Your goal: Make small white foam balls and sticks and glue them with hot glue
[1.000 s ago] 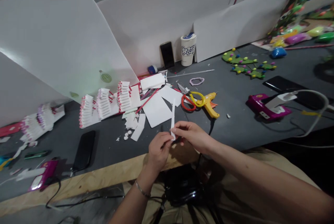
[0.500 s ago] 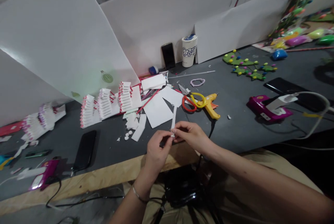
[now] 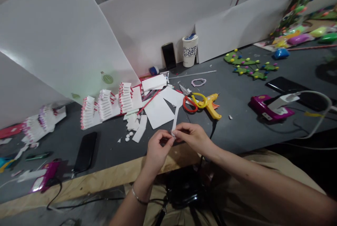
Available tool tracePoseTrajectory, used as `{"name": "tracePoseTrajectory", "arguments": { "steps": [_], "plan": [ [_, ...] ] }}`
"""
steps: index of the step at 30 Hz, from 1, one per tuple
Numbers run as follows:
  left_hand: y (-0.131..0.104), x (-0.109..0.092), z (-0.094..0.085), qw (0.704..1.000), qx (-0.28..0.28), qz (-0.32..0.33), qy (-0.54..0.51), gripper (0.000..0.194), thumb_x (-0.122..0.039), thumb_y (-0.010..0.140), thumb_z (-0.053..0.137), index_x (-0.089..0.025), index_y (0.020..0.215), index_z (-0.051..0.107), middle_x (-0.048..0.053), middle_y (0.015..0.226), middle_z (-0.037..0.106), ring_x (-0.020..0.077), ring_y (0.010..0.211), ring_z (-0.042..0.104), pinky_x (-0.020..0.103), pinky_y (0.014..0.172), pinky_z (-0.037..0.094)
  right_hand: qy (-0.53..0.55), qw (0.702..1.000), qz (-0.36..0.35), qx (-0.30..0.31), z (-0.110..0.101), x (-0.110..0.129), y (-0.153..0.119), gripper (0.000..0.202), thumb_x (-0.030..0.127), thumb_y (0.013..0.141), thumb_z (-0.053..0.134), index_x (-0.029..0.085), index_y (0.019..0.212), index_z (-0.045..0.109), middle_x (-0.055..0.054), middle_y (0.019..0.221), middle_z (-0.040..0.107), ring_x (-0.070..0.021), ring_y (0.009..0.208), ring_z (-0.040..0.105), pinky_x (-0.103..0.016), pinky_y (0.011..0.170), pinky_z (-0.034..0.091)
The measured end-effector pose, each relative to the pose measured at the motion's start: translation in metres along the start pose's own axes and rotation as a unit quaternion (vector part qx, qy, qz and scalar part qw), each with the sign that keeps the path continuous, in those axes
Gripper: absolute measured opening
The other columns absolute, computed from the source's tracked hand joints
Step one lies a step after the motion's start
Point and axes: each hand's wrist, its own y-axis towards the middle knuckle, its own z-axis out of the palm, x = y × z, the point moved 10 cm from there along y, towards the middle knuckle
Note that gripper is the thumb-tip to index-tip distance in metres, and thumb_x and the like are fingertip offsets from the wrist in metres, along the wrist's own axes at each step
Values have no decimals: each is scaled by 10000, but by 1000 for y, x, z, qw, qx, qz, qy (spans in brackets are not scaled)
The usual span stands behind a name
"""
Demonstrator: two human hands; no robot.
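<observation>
A narrow white strip (image 3: 175,120), which looks like paper, runs up from my fingertips toward the white sheets. My right hand (image 3: 193,137) pinches its near end between thumb and index finger. Meeting it there, my left hand (image 3: 158,152) has its thumb and index finger closed at the same end; a tiny white bit shows between the fingertips. Both hands are just above the table's front edge. Left of them lie small white balls (image 3: 127,137) and white paper scraps (image 3: 140,129). A large white sheet (image 3: 159,111) is right behind the hands.
Red-and-yellow-handled scissors (image 3: 195,102) and a yellow glue gun (image 3: 211,106) lie right of the sheets. Rows of small white pieces with red tips (image 3: 125,97) stand left. Also around are a paper cup (image 3: 190,51), a black phone (image 3: 85,151) and a purple power strip (image 3: 271,108).
Both hands stay together at the strip's near end, with only a slight shift of the fingertips. The strip leans a little more to the right. The view has moved slightly.
</observation>
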Motion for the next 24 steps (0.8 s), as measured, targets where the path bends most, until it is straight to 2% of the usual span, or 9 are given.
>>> {"name": "tracePoseTrajectory", "arguments": {
  "steps": [4,7,9,12,16,20,24],
  "plan": [
    [1,18,4,994,2,-65,-83,163,-300,749,673,-160,731,592,19,774,613,111,607,571,226,581,483,-7,1000,-12,-2,0,1,-1,216,405,749,685,189,744,689,9,688,669,-125,634,604,-250,616,514],
    [0,20,2,991,-12,-75,-107,177,-289,739,693,-171,776,566,-9,742,591,103,587,569,216,562,484,8,1000,-7,-3,0,1,-1,237,428,734,695,192,739,681,9,685,668,-137,647,621,-268,635,533],
    [-1,13,0,996,-18,-47,-77,143,-278,764,675,-173,778,580,-13,731,588,102,592,566,213,569,487,22,1000,7,-8,0,0,0,261,449,707,714,192,719,673,14,668,660,-135,631,621,-273,632,542],
    [-2,-7,-2,999,-12,35,21,74,-238,820,622,-174,785,639,15,776,630,120,665,597,227,625,506,55,997,45,-18,-2,-4,2,316,483,638,754,185,676,657,26,630,642,-122,588,613,-273,619,550],
    [-7,-29,-2,982,-1,149,117,114,-199,866,572,-187,856,686,50,856,685,154,803,643,276,742,534,97,990,103,-23,-2,-13,2,377,506,559,796,174,652,644,37,588,635,-101,541,605,-261,607,552],
    [-11,-34,-1,964,11,212,160,147,-183,886,553,-201,925,694,50,888,702,157,852,655,289,780,544,126,981,148,-15,0,-22,1,408,500,506,824,166,652,641,35,579,646,-92,535,609,-245,607,548],
    [-11,-35,0,958,12,233,168,148,-179,895,540,-198,899,687,45,864,696,152,839,653,277,773,541,126,979,157,-11,2,-25,0,408,503,517,819,162,657,644,30,577,648,-91,536,612,-241,600,543]
  ]
}}
